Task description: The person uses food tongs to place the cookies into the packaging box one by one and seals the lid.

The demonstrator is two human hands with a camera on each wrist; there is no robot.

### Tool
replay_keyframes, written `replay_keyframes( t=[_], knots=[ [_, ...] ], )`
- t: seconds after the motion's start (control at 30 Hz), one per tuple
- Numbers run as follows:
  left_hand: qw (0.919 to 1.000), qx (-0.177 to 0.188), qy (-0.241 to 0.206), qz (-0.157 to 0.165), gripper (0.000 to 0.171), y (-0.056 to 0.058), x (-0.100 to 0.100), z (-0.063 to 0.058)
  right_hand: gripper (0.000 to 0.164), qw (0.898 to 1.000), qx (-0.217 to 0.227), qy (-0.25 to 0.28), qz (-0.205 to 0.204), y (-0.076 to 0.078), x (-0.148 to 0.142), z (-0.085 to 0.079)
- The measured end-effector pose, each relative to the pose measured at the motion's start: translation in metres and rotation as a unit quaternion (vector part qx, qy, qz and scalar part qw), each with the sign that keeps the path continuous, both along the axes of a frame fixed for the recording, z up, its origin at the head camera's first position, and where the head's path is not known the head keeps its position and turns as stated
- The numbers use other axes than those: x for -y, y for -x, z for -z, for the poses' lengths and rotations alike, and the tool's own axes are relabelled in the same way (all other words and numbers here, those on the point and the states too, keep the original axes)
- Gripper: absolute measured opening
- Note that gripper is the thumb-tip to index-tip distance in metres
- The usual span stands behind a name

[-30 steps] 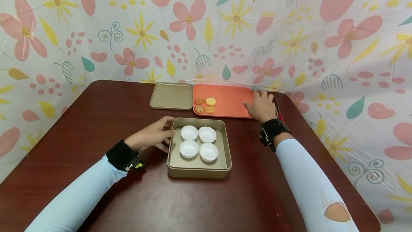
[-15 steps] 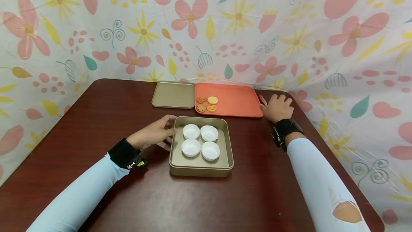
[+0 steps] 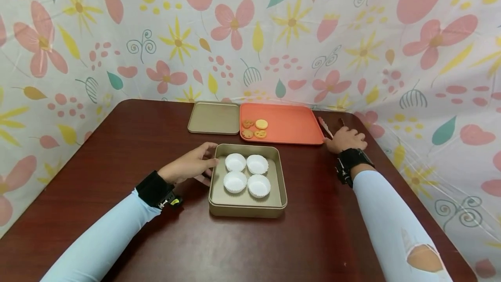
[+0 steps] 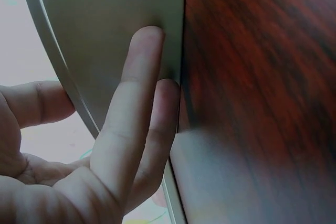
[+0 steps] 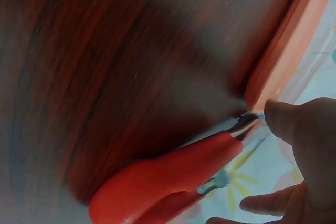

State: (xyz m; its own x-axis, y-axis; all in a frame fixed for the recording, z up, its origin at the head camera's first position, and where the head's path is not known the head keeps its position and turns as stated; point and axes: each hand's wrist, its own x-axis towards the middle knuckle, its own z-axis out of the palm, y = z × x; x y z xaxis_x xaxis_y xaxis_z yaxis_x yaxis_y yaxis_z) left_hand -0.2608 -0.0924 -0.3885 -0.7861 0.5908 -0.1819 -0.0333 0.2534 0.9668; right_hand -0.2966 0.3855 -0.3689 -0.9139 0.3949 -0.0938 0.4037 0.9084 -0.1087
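Note:
A square gold tin (image 3: 247, 210) stands on the table, holding several white fluted paper cups (image 3: 259, 186). My left hand (image 3: 192, 164) is at its left side, thumb at the rim. In the left wrist view, straight fingers (image 4: 142, 72) touch the tin's outer wall. My right hand (image 3: 346, 139) is spread above a pair of tongs at the table's right; its metal tips (image 3: 325, 126) show past the thumb. Red tongs handles (image 5: 168, 166) lie below the hand in the right wrist view, between thumb and fingers, not enclosed by them.
An orange tray (image 3: 289, 123) lies at the back, with several small cookies (image 3: 260, 134) in its left front corner. Left of it is a flat gold lid (image 3: 214, 118). A patterned cloth (image 3: 235, 64) hangs behind the dark wooden table (image 3: 176, 238).
My right hand has moved right, from above the orange tray's right edge to over the tongs, and slightly nearer. The left hand stays at the tin. The head view has shifted a little.

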Motion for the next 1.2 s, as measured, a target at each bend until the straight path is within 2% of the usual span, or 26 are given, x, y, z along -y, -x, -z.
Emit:
replay_keyframes(
  t=[0.27, 0.53, 0.8, 1.2],
  knots=[
    [1.0000, -0.003, -0.002, 0.003, 0.059, 0.002, 0.000, 0.000, 0.101, 0.997, 0.040, 0.051, 0.037, -0.009, -0.006, -0.002],
    [1.0000, 0.002, 0.002, 0.000, 0.061, 0.001, 0.001, -0.002, 0.079, 0.996, 0.067, 0.058, 0.026, -0.008, -0.024, 0.008],
    [1.0000, -0.007, 0.001, -0.002, 0.061, 0.001, 0.001, -0.002, 0.069, 0.997, 0.053, 0.062, -0.008, -0.007, -0.030, 0.008],
    [1.0000, -0.002, 0.006, -0.007, 0.060, 0.003, 0.000, -0.002, 0.066, 0.994, 0.051, 0.090, 0.015, -0.009, -0.030, 0.005]
  ],
)
